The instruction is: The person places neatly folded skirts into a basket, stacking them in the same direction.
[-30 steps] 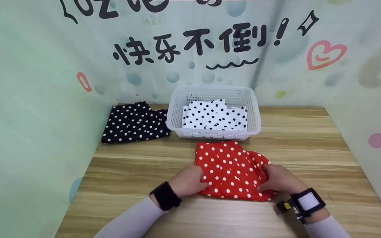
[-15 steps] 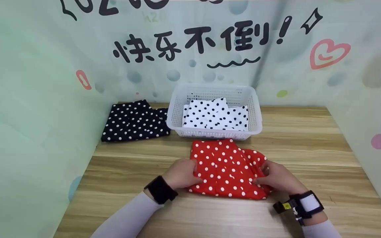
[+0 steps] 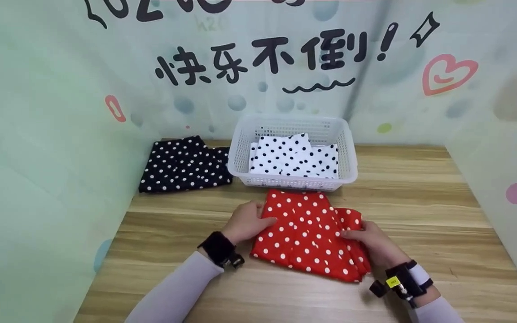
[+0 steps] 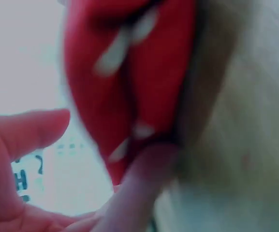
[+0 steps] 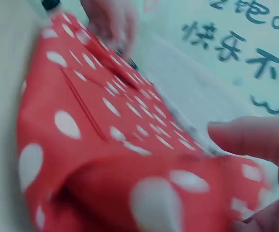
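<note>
A folded red cloth with white dots [image 3: 305, 233] lies at a slant on the table in front of the basket, between both hands. My left hand [image 3: 247, 223] holds its left edge, thumb over the top. In the left wrist view a finger [image 4: 146, 176] reaches under the fabric's edge, while the thumb [image 4: 37, 129] stands a little off the cloth. At the right side, my right hand [image 3: 377, 242] holds the looser folded part, thumb above and the other fingers mostly hidden. The right wrist view shows the thumb [image 5: 248, 137] over the bulging fold.
Behind the red cloth stands a white plastic basket [image 3: 292, 182] with a folded white cloth with black dots [image 3: 283, 154] inside. Left of it lies a folded black cloth with white dots [image 3: 182, 166]. A printed curtain [image 3: 258, 98] encloses the wooden table [image 3: 420, 202].
The red cloth shifted left, then turned, so its front right corner now points nearer the person. My left hand moved up along the left edge. Basket and black cloth stayed put.
</note>
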Available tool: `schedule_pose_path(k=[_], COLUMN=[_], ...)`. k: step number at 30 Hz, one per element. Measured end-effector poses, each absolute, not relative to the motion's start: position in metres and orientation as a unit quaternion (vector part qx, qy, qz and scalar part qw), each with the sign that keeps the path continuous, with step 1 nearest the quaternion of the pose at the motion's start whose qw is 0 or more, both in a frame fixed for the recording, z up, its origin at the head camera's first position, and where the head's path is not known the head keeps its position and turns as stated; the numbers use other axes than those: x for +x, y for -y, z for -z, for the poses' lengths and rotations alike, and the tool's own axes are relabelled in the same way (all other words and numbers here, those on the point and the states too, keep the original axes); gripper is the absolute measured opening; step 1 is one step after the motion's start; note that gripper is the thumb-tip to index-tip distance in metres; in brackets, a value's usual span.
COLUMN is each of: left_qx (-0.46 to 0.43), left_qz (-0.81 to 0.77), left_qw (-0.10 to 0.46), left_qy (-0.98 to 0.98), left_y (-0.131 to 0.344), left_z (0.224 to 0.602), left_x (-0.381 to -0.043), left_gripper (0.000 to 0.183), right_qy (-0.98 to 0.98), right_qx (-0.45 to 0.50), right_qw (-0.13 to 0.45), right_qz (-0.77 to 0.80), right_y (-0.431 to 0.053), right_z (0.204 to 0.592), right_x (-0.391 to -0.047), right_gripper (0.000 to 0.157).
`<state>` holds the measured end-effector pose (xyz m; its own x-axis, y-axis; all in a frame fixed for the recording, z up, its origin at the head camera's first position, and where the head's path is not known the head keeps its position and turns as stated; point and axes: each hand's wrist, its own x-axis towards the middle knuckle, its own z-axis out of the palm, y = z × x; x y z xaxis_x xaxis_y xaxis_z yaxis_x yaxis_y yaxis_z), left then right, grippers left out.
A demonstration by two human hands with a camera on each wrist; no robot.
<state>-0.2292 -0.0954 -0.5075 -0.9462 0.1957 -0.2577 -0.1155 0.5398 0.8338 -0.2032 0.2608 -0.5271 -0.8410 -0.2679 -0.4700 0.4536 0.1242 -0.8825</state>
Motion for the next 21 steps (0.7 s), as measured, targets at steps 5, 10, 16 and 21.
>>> schedule_pose_path(k=[5,10,16,21], left_qx=[0.004,0.020,0.037,0.026], left_qz=[-0.569,-0.579,-0.590,-0.627], left_qw=[0.212,0.239,0.246,0.248], left_qy=[-0.794,-0.779,-0.768,-0.738], left_y=[0.090,0.085,0.081,0.080], left_z=[0.516,0.518,0.517,0.522], left_x=[-0.230,-0.226,-0.223,-0.224], left_gripper=[0.043,0.039,0.040,0.050], right_qy=[-0.690,-0.694,-0.687,-0.679], right_qx=[0.088,0.094,0.065,0.057], right_qw=[0.249,0.232,0.235,0.249], right_qz=[0.674,0.675,0.685,0.688], right_y=[-0.247,-0.244,-0.247,-0.249], right_z=[0.532,0.534,0.536,0.535], right_x=[-0.198,-0.196,-0.196,-0.196], right_gripper=[0.065,0.067,0.067,0.067])
